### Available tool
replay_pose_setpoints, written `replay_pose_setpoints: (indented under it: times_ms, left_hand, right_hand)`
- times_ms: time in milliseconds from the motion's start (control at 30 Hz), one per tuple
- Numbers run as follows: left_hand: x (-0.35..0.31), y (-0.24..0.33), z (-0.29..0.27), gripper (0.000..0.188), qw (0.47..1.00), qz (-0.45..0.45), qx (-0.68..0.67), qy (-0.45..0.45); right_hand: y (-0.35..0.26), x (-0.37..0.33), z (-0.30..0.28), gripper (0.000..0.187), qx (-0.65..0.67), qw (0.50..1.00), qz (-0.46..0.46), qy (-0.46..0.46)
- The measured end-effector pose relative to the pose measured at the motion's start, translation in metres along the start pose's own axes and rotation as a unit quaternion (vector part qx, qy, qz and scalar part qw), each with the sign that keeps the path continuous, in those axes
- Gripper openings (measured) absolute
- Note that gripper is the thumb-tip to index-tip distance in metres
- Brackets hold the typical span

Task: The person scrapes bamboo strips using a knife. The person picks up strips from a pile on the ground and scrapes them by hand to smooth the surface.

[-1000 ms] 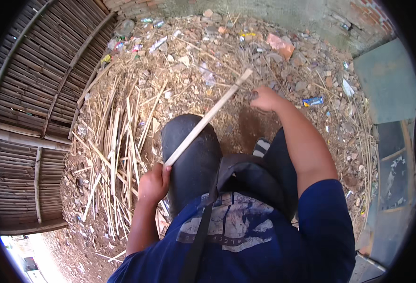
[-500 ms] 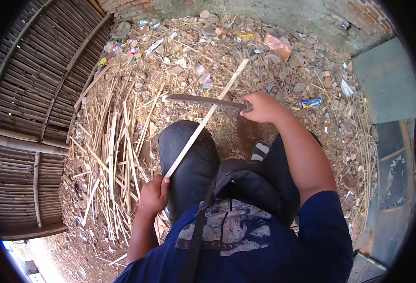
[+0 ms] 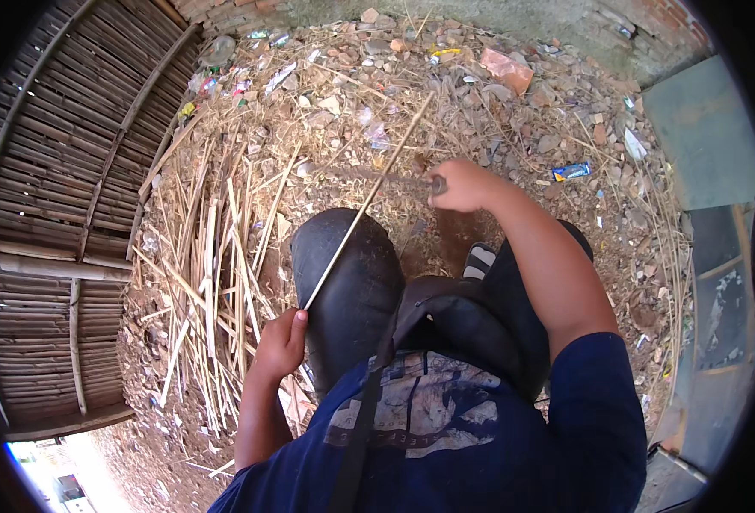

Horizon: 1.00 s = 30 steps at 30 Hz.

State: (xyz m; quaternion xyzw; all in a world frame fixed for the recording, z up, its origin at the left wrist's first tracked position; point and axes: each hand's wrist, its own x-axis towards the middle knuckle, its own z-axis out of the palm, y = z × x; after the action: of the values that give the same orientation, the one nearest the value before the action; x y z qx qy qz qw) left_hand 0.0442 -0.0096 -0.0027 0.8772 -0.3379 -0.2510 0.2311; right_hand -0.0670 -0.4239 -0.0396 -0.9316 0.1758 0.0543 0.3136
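Observation:
A long, thin bamboo strip slants up and to the right across my left knee, its narrow edge facing up. Its lower end is gripped in my left hand, the thumb pressed along it. My right hand is closed round the handle of a machete-like long knife. The blade points left and crosses the strip beyond the knee. Motion smears the blade, so whether it touches the strip is unclear.
Many loose bamboo strips lie heaped on the ground to my left. A slatted bamboo wall stands beyond them. Rubble, shavings and a blue wrapper litter the ground ahead. Grey-green panels lean at the right.
The bamboo strip has turned from its broad face to its narrow edge. The knife and right hand have shifted slightly left, and the blade is now blurred.

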Motion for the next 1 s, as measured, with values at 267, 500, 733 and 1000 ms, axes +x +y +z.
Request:
replay_pose_setpoints:
  times_ms: [267,500,733,1000]
  left_hand:
    - [-0.001,0.003,-0.005,0.045,0.998,-0.001,0.066,-0.004]
    - [0.002,0.012,0.000,0.041,0.994,0.029,0.104,0.035]
    - [0.005,0.003,-0.004,0.045,0.996,0.008,0.088,-0.002]
    - [0.007,0.003,-0.002,0.045,0.996,0.015,0.088,0.010]
  right_hand:
    - [-0.037,-0.011,-0.002,0.043,-0.090,0.994,-0.034,-0.056]
    - [0.011,0.003,-0.006,0.060,-0.027,0.999,0.044,-0.018]
    - [-0.026,-0.001,0.002,0.043,0.005,0.994,0.006,-0.106]
    - [0.000,-0.002,-0.002,0.044,-0.035,0.999,0.003,0.019]
